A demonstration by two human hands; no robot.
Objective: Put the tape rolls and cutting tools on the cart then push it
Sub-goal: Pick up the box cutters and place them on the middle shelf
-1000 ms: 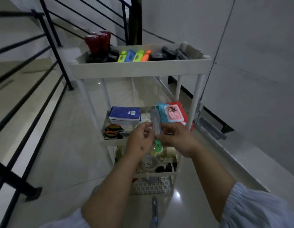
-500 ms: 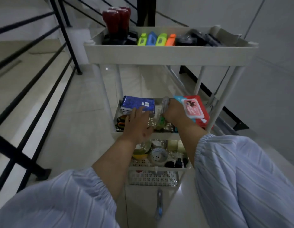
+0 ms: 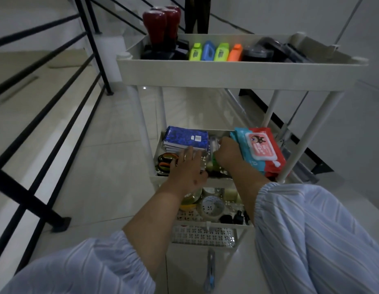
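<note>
From the head camera we look down on a white three-tier cart (image 3: 237, 76) beside a black railing (image 3: 57, 98). Both hands are in at the middle shelf. The right hand (image 3: 227, 154) is closed around a clear-cased cutter (image 3: 213, 148) with a green part at its lower end, holding it low over the shelf between the blue notebooks (image 3: 187, 139) and the wet-wipe packs (image 3: 261, 151). We can't tell whether the cutter touches the shelf floor. The left hand (image 3: 187, 168) is flat and open, fingers spread, gripping nothing, over the shelf just beside the scissors (image 3: 164, 161) with orange and green handles. On the bottom shelf we see the tape rolls (image 3: 212, 206), a clear one nearest us and a yellowish one half under the left wrist. Up top sit red stamps (image 3: 161, 24) and a row of green, blue and orange bottles (image 3: 216, 52). One blue-handled tool (image 3: 210, 270) lies on the floor by the cart's near edge.
</note>
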